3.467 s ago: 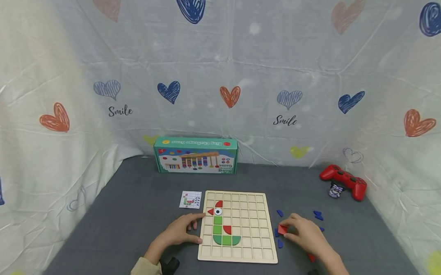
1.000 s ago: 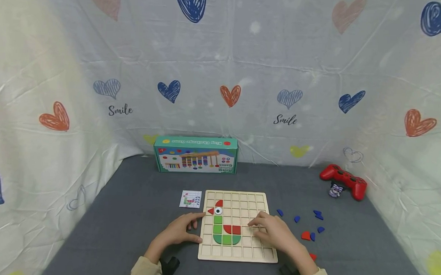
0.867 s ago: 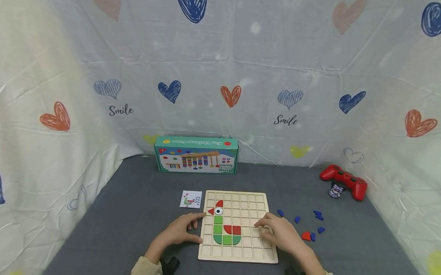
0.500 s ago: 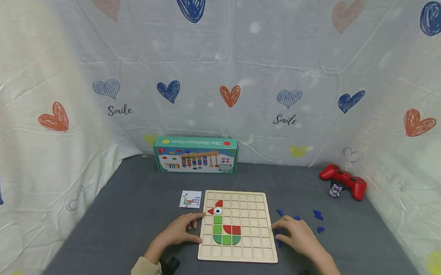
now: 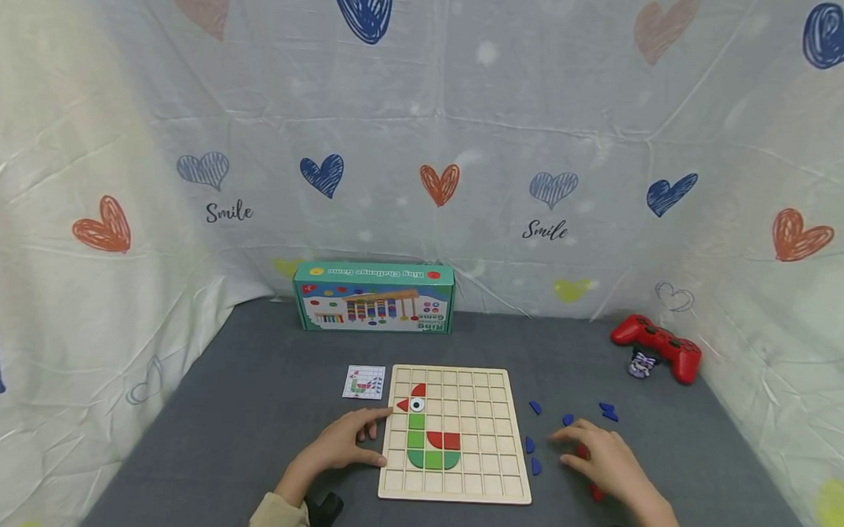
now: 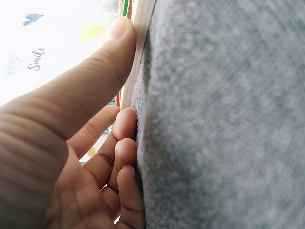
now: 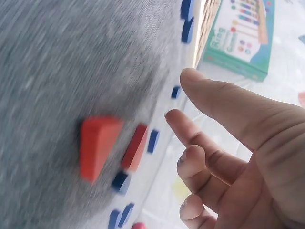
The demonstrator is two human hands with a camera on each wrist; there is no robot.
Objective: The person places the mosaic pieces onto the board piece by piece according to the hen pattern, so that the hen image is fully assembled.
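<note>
My left hand (image 5: pixel 339 441) lies at the left edge of a wooden grid board (image 5: pixel 483 480), thumb and forefinger spread and touching that edge. In the left wrist view, the thumb (image 6: pixel 107 57) presses on the board's side. The board bears a bird-like figure of red and green pieces with an eye piece (image 5: pixel 417 405). My right hand (image 5: pixel 607 462), fingers loosely bent and holding nothing, hovers right of the board. Beneath it lie a red block (image 7: pixel 135 148) and a larger red wedge-shaped block (image 7: pixel 97 148), the hand partly covering them in the head view.
Several blue pieces (image 5: pixel 529 445) lie scattered right of the board. A small pattern card (image 5: pixel 364 382) sits at its upper left. Behind stands a green game box (image 5: pixel 374 301). At the far right are a red game controller (image 5: pixel 655 344) and a small purple figure (image 5: pixel 641 365).
My right hand first held a red piece beside the board; a red square now lies in the grid beside the red quarter circle. The hand then moved right, off the board. The left hand stayed put.
</note>
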